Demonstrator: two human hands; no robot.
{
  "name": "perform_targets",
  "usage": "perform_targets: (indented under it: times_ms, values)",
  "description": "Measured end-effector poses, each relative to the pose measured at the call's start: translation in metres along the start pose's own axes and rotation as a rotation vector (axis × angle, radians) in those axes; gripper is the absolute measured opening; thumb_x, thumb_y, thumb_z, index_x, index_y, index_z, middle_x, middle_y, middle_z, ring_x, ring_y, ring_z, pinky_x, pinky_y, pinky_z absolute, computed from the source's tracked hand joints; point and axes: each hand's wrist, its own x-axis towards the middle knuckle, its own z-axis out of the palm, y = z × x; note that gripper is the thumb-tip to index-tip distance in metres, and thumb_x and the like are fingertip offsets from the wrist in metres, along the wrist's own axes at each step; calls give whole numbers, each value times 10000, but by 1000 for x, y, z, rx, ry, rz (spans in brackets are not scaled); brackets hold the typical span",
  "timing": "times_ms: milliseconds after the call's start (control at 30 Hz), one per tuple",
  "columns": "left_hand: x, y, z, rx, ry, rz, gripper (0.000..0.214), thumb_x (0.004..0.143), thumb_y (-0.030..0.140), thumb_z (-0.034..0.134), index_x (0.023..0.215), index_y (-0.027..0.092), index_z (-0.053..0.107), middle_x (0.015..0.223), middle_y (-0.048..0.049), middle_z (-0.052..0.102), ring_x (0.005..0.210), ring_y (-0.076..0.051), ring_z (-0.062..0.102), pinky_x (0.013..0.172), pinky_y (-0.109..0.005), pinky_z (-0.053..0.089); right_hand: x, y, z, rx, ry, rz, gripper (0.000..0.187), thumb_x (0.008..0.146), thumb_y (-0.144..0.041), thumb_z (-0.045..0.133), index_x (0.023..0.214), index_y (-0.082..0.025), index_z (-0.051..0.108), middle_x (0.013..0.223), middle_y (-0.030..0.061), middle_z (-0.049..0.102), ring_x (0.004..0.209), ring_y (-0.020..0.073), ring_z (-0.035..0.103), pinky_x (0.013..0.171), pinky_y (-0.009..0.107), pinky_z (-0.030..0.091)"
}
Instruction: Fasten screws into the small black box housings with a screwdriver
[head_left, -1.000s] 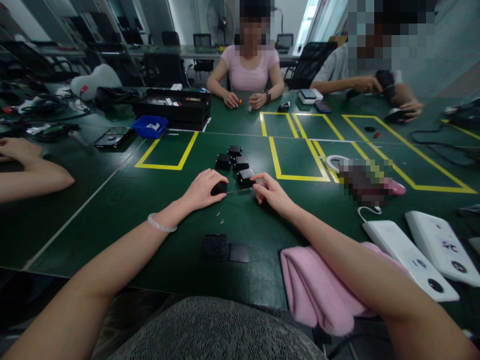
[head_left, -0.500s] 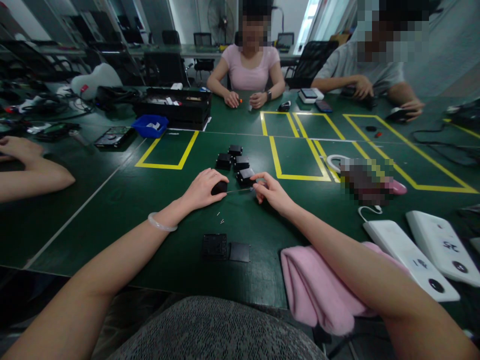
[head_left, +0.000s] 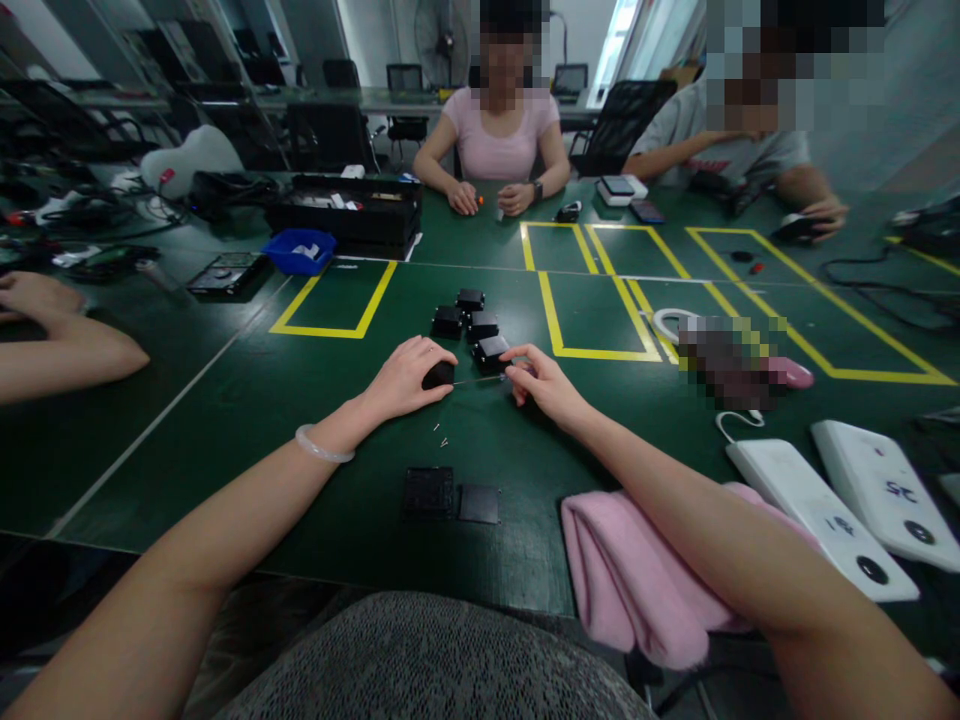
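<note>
My left hand (head_left: pixel 409 378) is closed around a small black plastic box (head_left: pixel 439 376), gripped between thumb and fingers. In my right hand (head_left: pixel 541 382) is a thin screwdriver (head_left: pixel 480 380), pinched by the handle. Its slim metal shaft runs level to the left and its tip meets the side of the box. Several similar black boxes (head_left: pixel 484 326) stand grouped just beyond my hands. Nearer to me lie a few tiny screws (head_left: pixel 444 442), a black open case part (head_left: pixel 429 493) and a flat black cover (head_left: pixel 479 503).
A pink cloth (head_left: pixel 637 570) lies under my right forearm, beside white power banks (head_left: pixel 825 520). Yellow tape outlines (head_left: pixel 600 355) mark the green table. A blue tray (head_left: pixel 298 252) and a black bin (head_left: pixel 375 215) stand far left. Co-workers sit opposite; another person's arm (head_left: pixel 67 340) rests at left.
My hands, the box and the screwdriver show almost no movement. Across the table at right, a co-worker's hand has lifted from the table toward the head.
</note>
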Motion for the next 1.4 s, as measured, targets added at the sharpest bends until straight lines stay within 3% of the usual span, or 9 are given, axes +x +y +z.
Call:
perform_targets:
  times_ms: [200, 433, 700, 900, 1200, 1400]
  values:
    - [0, 0, 0, -2, 5, 7, 276, 918, 299, 684, 1170, 200, 632, 1159, -85, 698, 1109, -288, 632, 1082, -518, 464, 0, 0, 3, 75, -28, 38, 282, 925, -463, 649, 994, -203, 565, 487, -148, 333, 428, 94, 406, 502, 249, 410]
    - [0, 1, -1, -7, 12, 13, 277, 910, 280, 699, 1165, 192, 635, 1159, -90, 698, 1107, -292, 629, 1058, -512, 477, 0, 1, 0, -6, -6, -9, 254, 883, -372, 673, 1035, -195, 572, 546, -121, 470, 452, 93, 489, 520, 243, 391]
    - [1, 0, -1, 4, 8, 19, 280, 906, 282, 698, 1164, 192, 636, 1155, -92, 702, 1095, -291, 633, 1041, -504, 485, 1, 2, 1, 36, -30, 30, 306, 912, -487, 658, 987, -201, 576, 478, -143, 346, 425, 99, 424, 500, 245, 396]
    - [1, 0, 0, 7, 17, 16, 286, 904, 287, 699, 1167, 199, 633, 1149, -88, 701, 1094, -289, 631, 1056, -511, 477, 0, 2, -1, -12, -15, -4, 261, 871, -380, 682, 1025, -196, 579, 538, -117, 481, 456, 102, 495, 530, 249, 401]
    - [0, 0, 0, -4, 6, 7, 292, 907, 301, 681, 1173, 190, 638, 1161, -95, 698, 1105, -297, 625, 1080, -544, 465, 1, -1, 2, 28, -52, 52, 287, 929, -472, 642, 959, -192, 588, 469, -142, 336, 415, 96, 415, 495, 243, 391]
    - [1, 0, -1, -14, -5, 1, 290, 907, 305, 674, 1175, 201, 638, 1159, -93, 697, 1102, -300, 620, 1059, -544, 476, 0, 1, -1, -35, -13, -12, 280, 870, -415, 702, 996, -199, 578, 530, -112, 492, 451, 96, 495, 517, 238, 386]
